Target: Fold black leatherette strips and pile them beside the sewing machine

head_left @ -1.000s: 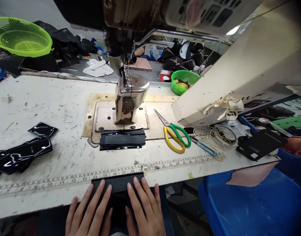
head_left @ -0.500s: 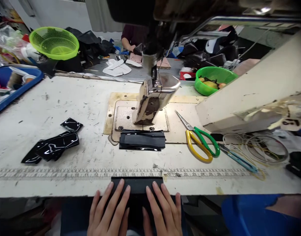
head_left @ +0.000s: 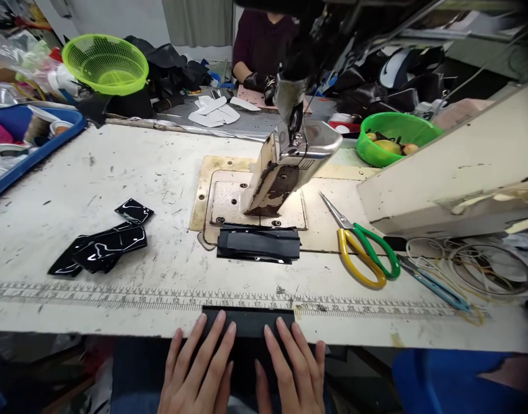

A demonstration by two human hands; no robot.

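A black strip of material [head_left: 249, 324] lies at the table's front edge, its far side along the printed ruler scale. My left hand [head_left: 199, 368] rests on its left part with fingers stretched out and spread. On the right part lie the fingertips of my right hand [head_left: 292, 368], also spread. Both thumbs point forward below the table edge, over dark material whose shape I cannot make out. Beyond the ruler [head_left: 160, 302] sits a stack of black strips [head_left: 258, 244] at the foot of the sewing machine's post [head_left: 285, 167]. Glossy black pieces [head_left: 111, 247] lie in a loose pile at left.
Scissors [head_left: 362, 253] with yellow and green handles lie right of the stack, beside a blue thread snipper [head_left: 438, 284] and tangled cord [head_left: 483, 261]. A blue tray [head_left: 74, 129] stands left. Green baskets [head_left: 106, 63] and a bowl [head_left: 423, 129] stand farther back. Across the bench sits a person [head_left: 264, 49].
The view has shifted and tilted slightly, so the table things appear farther right. My hands stay on the black strip in much the same pose. More of the person opposite shows.
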